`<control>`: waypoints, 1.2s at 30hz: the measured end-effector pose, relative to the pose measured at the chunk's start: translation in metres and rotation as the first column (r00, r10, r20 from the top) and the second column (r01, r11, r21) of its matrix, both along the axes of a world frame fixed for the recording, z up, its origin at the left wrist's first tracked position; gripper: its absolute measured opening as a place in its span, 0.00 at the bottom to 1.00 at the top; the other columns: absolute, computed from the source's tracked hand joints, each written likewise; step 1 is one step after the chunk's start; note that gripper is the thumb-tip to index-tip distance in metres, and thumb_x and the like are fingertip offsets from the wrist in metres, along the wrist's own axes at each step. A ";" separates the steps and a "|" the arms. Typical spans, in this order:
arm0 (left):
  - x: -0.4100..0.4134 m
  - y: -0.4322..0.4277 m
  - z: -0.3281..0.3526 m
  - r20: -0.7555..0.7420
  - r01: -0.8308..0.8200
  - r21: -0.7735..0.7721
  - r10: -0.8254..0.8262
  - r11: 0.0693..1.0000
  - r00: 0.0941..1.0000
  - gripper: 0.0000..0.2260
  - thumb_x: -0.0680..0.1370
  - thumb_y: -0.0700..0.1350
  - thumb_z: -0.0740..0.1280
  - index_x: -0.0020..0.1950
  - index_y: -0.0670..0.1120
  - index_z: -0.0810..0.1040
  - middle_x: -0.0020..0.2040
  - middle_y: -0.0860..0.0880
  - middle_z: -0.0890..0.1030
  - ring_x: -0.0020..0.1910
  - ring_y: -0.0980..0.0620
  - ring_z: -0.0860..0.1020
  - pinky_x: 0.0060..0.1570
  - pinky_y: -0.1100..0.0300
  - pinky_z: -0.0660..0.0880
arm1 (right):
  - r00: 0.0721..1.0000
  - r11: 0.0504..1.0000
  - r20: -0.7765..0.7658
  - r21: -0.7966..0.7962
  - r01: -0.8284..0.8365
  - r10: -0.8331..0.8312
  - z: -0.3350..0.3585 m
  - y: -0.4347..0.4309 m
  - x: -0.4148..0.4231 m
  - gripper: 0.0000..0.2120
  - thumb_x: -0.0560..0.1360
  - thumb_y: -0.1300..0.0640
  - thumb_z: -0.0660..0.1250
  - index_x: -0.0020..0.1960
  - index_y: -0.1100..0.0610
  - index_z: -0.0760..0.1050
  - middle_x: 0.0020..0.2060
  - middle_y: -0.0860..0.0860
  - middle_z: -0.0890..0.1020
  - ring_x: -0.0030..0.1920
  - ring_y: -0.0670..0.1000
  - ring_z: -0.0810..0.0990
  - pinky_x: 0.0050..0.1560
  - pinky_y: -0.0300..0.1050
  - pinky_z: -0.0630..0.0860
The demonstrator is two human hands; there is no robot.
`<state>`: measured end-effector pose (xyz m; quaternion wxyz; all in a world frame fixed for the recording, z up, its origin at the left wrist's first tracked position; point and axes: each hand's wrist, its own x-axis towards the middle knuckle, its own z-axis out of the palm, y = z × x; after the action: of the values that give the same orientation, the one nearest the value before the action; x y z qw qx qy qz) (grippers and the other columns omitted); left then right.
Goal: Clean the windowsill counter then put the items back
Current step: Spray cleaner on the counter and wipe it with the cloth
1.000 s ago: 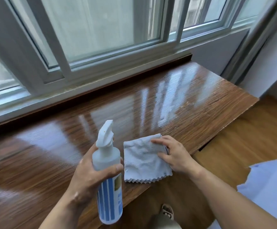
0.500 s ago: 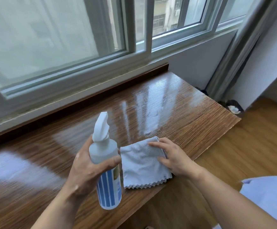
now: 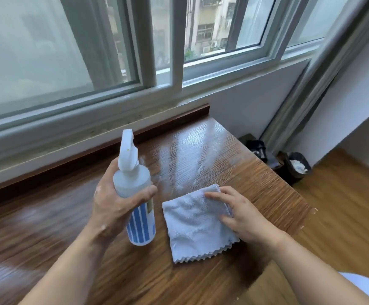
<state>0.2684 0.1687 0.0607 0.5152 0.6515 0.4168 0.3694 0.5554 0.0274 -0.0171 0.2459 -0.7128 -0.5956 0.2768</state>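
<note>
My left hand (image 3: 113,205) grips a white spray bottle (image 3: 136,194) with blue stripes, held upright just above the glossy brown windowsill counter (image 3: 256,179), nozzle pointing toward the window. To its right a folded light-blue cloth (image 3: 192,223) with a zigzag edge lies flat near the counter's front edge. My right hand (image 3: 238,214) rests on the cloth's right side with fingers stretched out over it. A wet, misted patch shines on the counter behind the cloth.
The window frame and a pale ledge (image 3: 91,133) run along the counter's back. The counter ends at the right, where a small black bin (image 3: 298,166) with white waste and dark objects sit on the wooden floor (image 3: 344,216) by a curtain.
The view has swung right, showing the counter's right end and the bin. The bottle and my left hand have shifted right, closer to the cloth. My right hand stays on the cloth.
</note>
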 end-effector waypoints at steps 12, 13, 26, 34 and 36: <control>0.094 0.095 -0.009 -0.003 -0.104 0.044 0.104 0.994 0.995 0.36 0.59 0.62 0.80 0.64 0.59 0.75 0.56 0.46 0.84 0.54 0.44 0.83 0.51 0.55 0.81 | 0.997 0.998 0.055 0.012 -0.060 0.059 0.009 0.113 0.101 0.36 0.69 0.68 0.65 0.70 0.39 0.74 0.59 0.39 0.72 0.61 0.43 0.75 0.64 0.40 0.72; 0.101 0.101 -0.010 -0.017 -0.114 0.056 0.115 0.992 0.993 0.36 0.59 0.63 0.80 0.65 0.59 0.75 0.56 0.47 0.83 0.55 0.44 0.82 0.53 0.52 0.81 | 0.996 0.998 0.063 0.013 -0.062 0.061 0.010 0.125 0.110 0.36 0.69 0.69 0.65 0.70 0.40 0.74 0.60 0.41 0.73 0.62 0.43 0.75 0.65 0.41 0.72; 0.187 0.155 -0.020 -0.109 -0.352 0.168 0.372 0.921 0.922 0.37 0.66 0.46 0.83 0.70 0.52 0.69 0.52 0.59 0.74 0.47 0.74 0.74 0.43 0.81 0.68 | 0.979 0.980 0.060 0.017 -0.197 0.195 0.008 0.261 0.203 0.34 0.70 0.71 0.64 0.70 0.45 0.76 0.61 0.45 0.73 0.60 0.46 0.75 0.63 0.39 0.71; 0.210 0.173 -0.031 -0.151 -0.400 0.225 0.438 0.888 0.886 0.46 0.61 0.63 0.80 0.74 0.50 0.68 0.63 0.45 0.80 0.60 0.46 0.79 0.51 0.80 0.70 | 0.973 0.975 0.062 -0.036 -0.219 0.220 -0.010 0.280 0.218 0.32 0.72 0.67 0.64 0.74 0.47 0.72 0.65 0.46 0.69 0.61 0.47 0.74 0.58 0.30 0.68; 0.212 0.176 -0.034 -0.133 -0.413 0.220 0.447 0.884 0.884 0.50 0.58 0.73 0.78 0.73 0.52 0.68 0.62 0.45 0.81 0.62 0.45 0.80 0.56 0.71 0.75 | 0.970 0.976 0.107 -0.046 -0.214 0.218 -0.013 0.281 0.217 0.32 0.73 0.64 0.65 0.74 0.45 0.71 0.66 0.46 0.68 0.60 0.49 0.74 0.59 0.40 0.72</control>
<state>0.4803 0.3452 0.0269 0.3173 0.6180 0.5601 0.4514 0.7722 0.3086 -0.0297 0.1687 -0.6621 -0.6777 0.2718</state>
